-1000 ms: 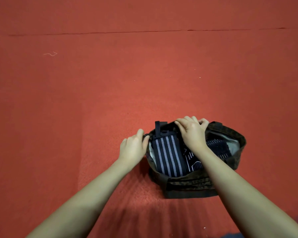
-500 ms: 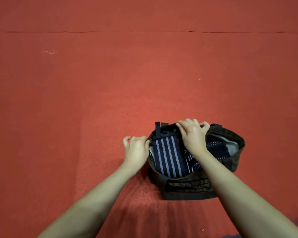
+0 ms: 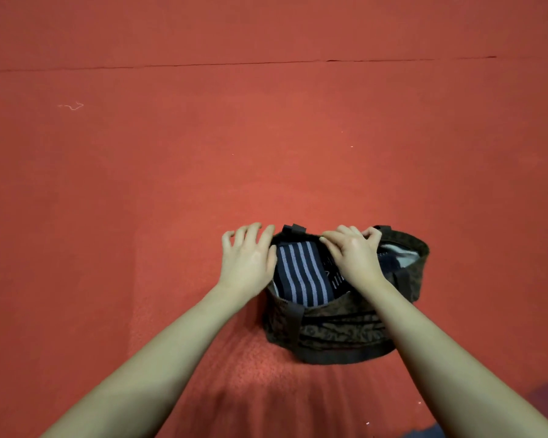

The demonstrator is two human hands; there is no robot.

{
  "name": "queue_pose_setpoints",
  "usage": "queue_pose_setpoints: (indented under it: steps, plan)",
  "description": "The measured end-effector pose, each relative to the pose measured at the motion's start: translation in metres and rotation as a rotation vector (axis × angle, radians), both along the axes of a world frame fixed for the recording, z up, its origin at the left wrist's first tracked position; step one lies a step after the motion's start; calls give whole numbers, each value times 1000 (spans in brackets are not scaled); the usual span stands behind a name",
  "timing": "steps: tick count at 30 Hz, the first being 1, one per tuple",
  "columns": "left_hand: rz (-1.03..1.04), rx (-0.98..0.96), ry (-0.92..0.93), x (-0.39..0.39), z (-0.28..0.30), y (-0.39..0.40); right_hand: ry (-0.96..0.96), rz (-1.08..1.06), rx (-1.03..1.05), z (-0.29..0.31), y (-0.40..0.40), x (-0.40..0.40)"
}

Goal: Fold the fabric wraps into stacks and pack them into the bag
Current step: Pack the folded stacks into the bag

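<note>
A dark brown patterned fabric bag (image 3: 339,330) sits open on a red carpeted floor (image 3: 171,184). Inside it, just beside the left fingers, lies a folded navy wrap with pale grey stripes (image 3: 301,273); further dark wraps (image 3: 389,263) (details hard to make out) lie beneath and to the right of the right fingers. The left hand (image 3: 247,257) rests flat with straight, spread fingers against the bag's left rim. The right hand (image 3: 355,251) has curled fingers pinching the bag's far rim. A small pale thread (image 3: 72,106) lies well apart on the floor.
</note>
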State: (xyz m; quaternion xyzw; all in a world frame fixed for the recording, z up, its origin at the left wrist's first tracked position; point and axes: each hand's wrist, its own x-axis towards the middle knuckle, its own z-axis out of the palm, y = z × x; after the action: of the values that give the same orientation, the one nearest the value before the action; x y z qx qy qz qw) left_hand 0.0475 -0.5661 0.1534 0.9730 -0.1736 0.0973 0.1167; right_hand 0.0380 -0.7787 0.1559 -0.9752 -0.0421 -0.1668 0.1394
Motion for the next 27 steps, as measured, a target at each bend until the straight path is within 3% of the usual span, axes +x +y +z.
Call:
queue_pose_setpoints:
  steps: [3, 8, 12, 16, 20, 27]
  plan:
    - [-168, 101, -53, 17, 9, -21, -16, 7, -27, 3, 0, 0]
    - [-310, 227, 103, 37, 18, -60, -45, 16, -31, 6, -6, -1]
    - [-237, 292, 160, 40, 13, -68, 40, -23, 90, 12, -31, -22]
    - [-190, 279, 236, 46, 10, -82, 202, 170, 50, 6, -55, -52]
    - [-243, 355, 134, 49, 6, -93, 225, 267, -37, -9, -61, -66]
    - [-306, 116, -256, 47, -4, -85, -96, 164, -158, -18, -56, -70]
